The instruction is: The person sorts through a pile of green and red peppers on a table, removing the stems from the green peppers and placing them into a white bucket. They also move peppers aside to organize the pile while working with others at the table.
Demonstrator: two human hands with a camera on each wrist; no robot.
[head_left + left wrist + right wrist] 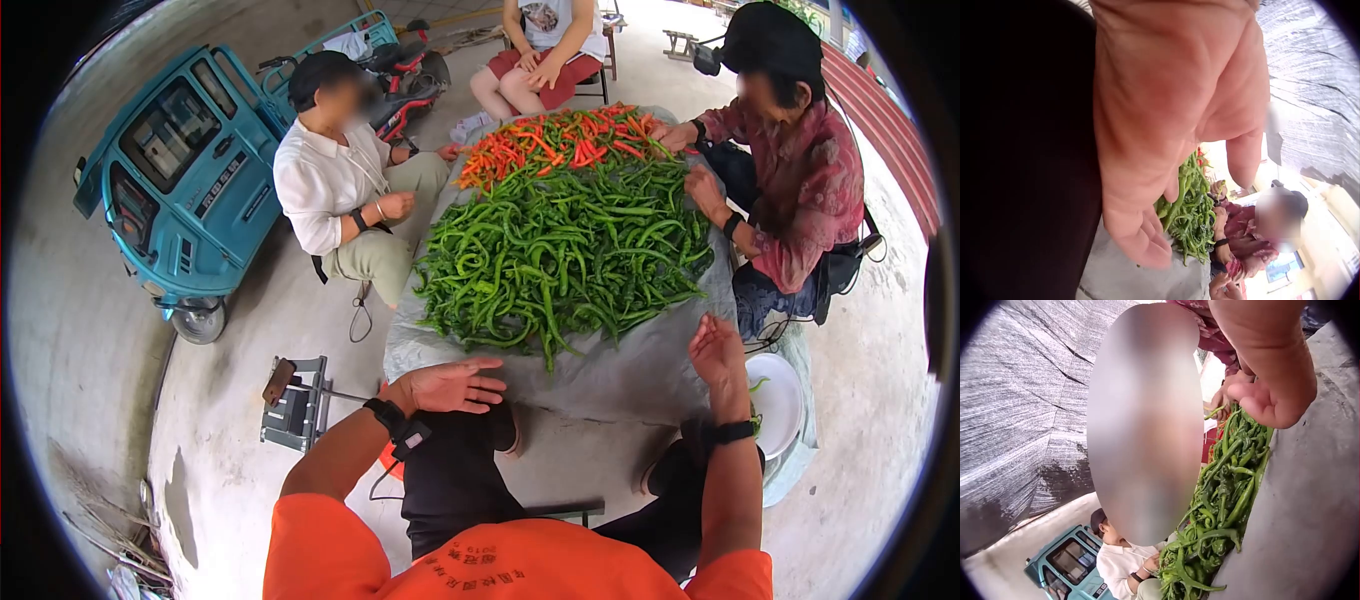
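A broad heap of long green chili peppers [560, 255] covers the grey sheet [630, 380] on the table, with red and orange chili peppers [560, 140] along the far side. My left hand [455, 386] hovers at the near left edge, empty, its fingers loosely extended; the left wrist view shows the bare palm [1166, 94]. Near the right front corner is my right hand [718, 350], raised by the sheet. Its fingers [1266, 406] are loosely curled and nothing shows in them. Green peppers [1229, 481] lie beside it in the right wrist view.
A white basin [785, 405] with a few green peppers stands low at the right. One person [325, 190] sits left, another [800, 190] right, a third [545, 50] at the far end. A blue three-wheeler [180, 170] and a small metal stool [297, 400] are on the left.
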